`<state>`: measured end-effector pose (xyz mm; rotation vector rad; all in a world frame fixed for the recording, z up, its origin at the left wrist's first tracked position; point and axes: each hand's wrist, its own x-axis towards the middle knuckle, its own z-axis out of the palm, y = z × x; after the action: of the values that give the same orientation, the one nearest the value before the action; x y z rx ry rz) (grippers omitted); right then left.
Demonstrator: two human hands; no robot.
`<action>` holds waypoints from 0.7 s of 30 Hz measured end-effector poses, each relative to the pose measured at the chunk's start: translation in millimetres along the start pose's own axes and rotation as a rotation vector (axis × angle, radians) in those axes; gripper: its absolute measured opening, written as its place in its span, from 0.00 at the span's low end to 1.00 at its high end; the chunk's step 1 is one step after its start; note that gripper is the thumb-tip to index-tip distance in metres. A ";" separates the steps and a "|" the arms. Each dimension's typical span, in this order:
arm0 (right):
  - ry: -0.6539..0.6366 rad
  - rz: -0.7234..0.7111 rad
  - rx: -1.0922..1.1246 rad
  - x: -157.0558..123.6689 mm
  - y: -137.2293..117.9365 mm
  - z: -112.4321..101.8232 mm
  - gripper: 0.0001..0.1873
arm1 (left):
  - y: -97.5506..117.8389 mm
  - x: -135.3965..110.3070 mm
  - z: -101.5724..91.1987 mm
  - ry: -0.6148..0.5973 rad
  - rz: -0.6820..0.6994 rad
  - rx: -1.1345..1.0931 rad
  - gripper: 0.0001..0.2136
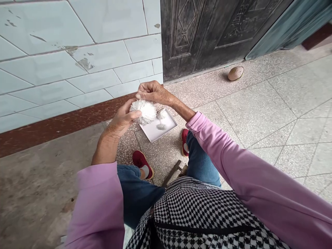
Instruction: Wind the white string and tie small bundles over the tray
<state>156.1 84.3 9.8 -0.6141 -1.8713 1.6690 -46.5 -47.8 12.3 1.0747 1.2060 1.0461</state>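
I hold a fluffy white pompom-like ball (pixel 145 111) in front of me, above my knees. My left hand (pixel 121 119) cups it from the left side with the fingers curled round it. My right hand (pixel 153 92) is above it, fingers pinched together on its top edge. Below the hands a white flat tray (pixel 166 128) lies on the floor with two small white tufts (pixel 161 126) on it.
I sit with red shoes (pixel 141 162) on a speckled floor. A tiled wall with a red-brown skirting is on the left, a dark carved door ahead. A small tan round object (pixel 236 73) lies by the door. A checkered bag rests on my lap.
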 end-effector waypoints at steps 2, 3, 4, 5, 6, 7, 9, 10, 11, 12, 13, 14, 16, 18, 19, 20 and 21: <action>0.018 0.029 0.043 5.6 7.2 0.5 0.38 | 0.9 0.2 2.4 0.005 0.016 -0.068 0.45; 0.030 0.046 0.056 8.9 11.1 1.9 0.38 | 1.6 0.3 3.3 0.002 0.029 -0.103 0.47; 0.043 0.060 0.068 12.3 15.1 3.9 0.37 | 2.6 0.5 3.7 -0.002 0.045 -0.135 0.50; 0.058 0.069 0.077 15.7 19.1 6.3 0.36 | 3.8 0.6 3.5 0.005 0.065 -0.164 0.51; 0.073 0.071 0.084 18.9 22.8 8.9 0.36 | 5.3 0.7 2.6 0.022 0.088 -0.189 0.52; 0.085 0.065 0.085 21.4 26.2 11.4 0.35 | 6.9 0.8 1.0 0.049 0.110 -0.213 0.53; 0.083 0.037 0.064 24.0 31.6 15.2 0.35 | 10.2 1.3 -3.7 0.114 0.143 -0.251 0.53; 0.069 0.020 0.042 24.0 33.5 16.2 0.36 | 11.7 1.8 -6.4 0.146 0.153 -0.262 0.53; 0.053 0.003 0.016 23.1 34.8 16.7 0.36 | 12.9 2.4 -9.2 0.170 0.159 -0.267 0.52; 0.036 -0.011 -0.013 21.6 35.7 16.8 0.36 | 13.8 3.2 -11.7 0.188 0.163 -0.266 0.51; 0.020 -0.023 -0.043 19.7 36.3 16.7 0.35 | 14.1 4.3 -14.0 0.204 0.170 -0.265 0.50; 0.004 -0.032 -0.071 17.8 36.8 16.7 0.34 | 13.9 5.6 -16.2 0.216 0.178 -0.262 0.49; -0.046 -0.039 -0.124 14.3 37.8 17.6 0.33 | 11.7 8.9 -20.6 0.241 0.192 -0.256 0.46; -0.105 -0.051 -0.150 11.1 39.1 20.5 0.31 | 7.3 13.2 -26.3 0.284 0.204 -0.252 0.44; -0.130 -0.066 -0.153 9.4 39.5 22.5 0.29 | 4.5 15.7 -30.0 0.307 0.212 -0.241 0.44; -0.153 -0.086 -0.151 7.5 39.3 24.8 0.27 | 1.3 18.4 -34.2 0.329 0.221 -0.222 0.45; -0.168 -0.108 -0.146 5.2 38.3 27.2 0.26 | -2.1 21.3 -38.7 0.349 0.228 -0.190 0.46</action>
<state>133.1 72.4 -29.7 -0.4324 -2.1211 1.5661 -83.4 -24.8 4.4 0.9185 1.2446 1.5427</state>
